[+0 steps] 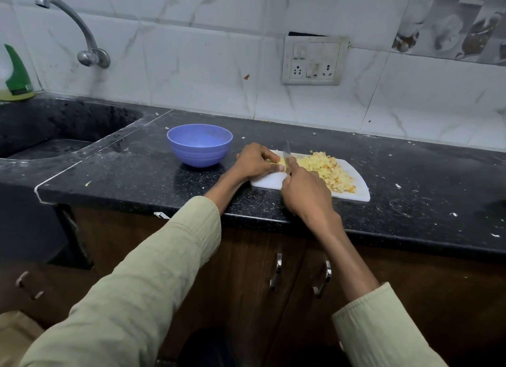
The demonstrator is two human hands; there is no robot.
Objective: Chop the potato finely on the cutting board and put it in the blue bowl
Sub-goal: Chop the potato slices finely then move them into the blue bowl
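1. Here, the black worktop (137,158) carries the white cutting board (353,195), with the blue bowl (200,145) just left of it.
2. Chopped potato (331,172) is heaped on the board's right half.
3. My right hand (306,191) is clenched round the knife (286,153), its blade upright on the uncut potato piece (279,162).
4. My left hand (254,161) curls its fingers (275,168) over that piece, pinning it to the board.

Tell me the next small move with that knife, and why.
Probably press the knife down through the potato piece that the left hand holds on the cutting board. The right hand has the blade over it, that piece is uncut, and the blue bowl looks empty.
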